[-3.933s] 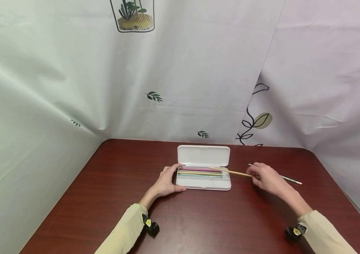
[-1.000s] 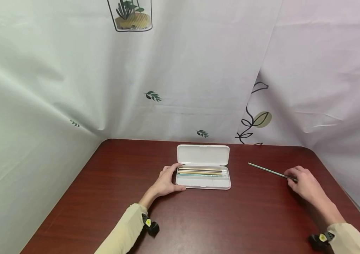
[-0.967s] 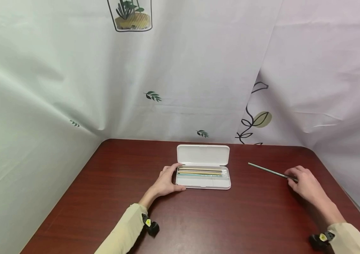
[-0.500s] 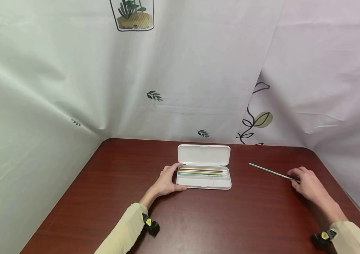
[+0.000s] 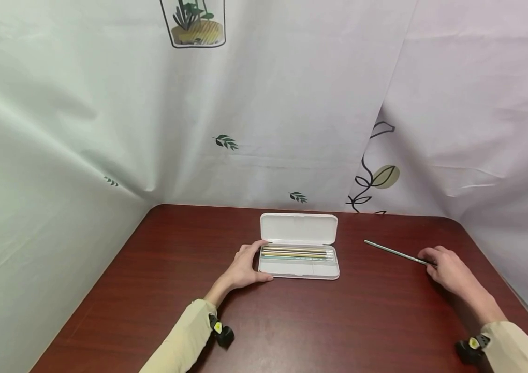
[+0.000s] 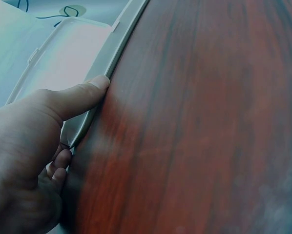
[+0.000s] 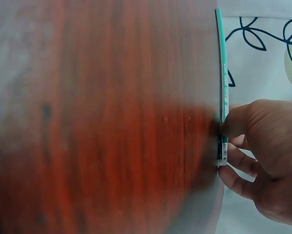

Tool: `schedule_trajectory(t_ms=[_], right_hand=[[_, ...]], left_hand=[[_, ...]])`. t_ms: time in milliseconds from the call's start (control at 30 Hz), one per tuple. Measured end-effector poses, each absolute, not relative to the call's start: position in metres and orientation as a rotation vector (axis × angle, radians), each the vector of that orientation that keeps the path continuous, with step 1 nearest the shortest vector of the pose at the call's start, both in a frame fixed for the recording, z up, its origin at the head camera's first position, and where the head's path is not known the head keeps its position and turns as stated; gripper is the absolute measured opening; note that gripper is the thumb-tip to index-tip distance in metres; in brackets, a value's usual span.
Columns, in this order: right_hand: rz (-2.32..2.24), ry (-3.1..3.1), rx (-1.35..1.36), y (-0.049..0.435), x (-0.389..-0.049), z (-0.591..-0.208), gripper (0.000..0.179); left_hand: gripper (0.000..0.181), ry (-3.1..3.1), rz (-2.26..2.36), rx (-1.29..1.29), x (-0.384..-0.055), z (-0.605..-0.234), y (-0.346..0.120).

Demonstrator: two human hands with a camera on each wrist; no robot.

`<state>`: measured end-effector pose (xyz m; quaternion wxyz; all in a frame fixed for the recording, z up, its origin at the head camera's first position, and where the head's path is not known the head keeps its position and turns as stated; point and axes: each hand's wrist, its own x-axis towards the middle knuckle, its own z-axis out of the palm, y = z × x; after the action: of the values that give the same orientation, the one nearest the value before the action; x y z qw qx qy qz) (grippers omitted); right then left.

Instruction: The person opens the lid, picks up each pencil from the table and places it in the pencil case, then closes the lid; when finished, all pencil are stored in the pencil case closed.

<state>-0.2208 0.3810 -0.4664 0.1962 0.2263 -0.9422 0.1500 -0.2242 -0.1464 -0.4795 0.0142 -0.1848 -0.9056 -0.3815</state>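
Note:
My left hand (image 5: 244, 265) grips the left end of an open white pencil case (image 5: 325, 268). In the left wrist view its thumb (image 6: 98, 83) presses on the case's front edge, while the other fingers reach around the end. Several pencils (image 5: 294, 254), yellowish and pale teal, lie side by side in the case's rear section. On the right side of the table, my right hand (image 5: 448, 268) pinches a green pencil (image 5: 392, 250) near its right end. The right wrist view shows thumb and fingers around the green pencil (image 7: 223, 63), close to its white-tipped end.
The case's lid (image 5: 298, 228) stands raised at the back. A dark red wooden table (image 5: 320, 321) extends around both hands. Behind it hangs a pale curtain (image 5: 268, 114) with plant drawings. Each wrist carries a small black camera (image 5: 224, 336).
Earlier my right hand held a yellow pencil over the case's right end; it has since let go and moved right to the green pencil. In the last second both hands have barely moved.

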Motion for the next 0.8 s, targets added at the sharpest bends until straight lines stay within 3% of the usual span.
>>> schedule_trajectory(t_ms=[800], right_hand=[[0.396, -2.62, 0.651, 0.3778, -0.2175, -0.4672, 0.032]], left_hand=[[0.09, -2.823, -1.186, -0.578, -0.2235, -0.4781, -0.1463]])
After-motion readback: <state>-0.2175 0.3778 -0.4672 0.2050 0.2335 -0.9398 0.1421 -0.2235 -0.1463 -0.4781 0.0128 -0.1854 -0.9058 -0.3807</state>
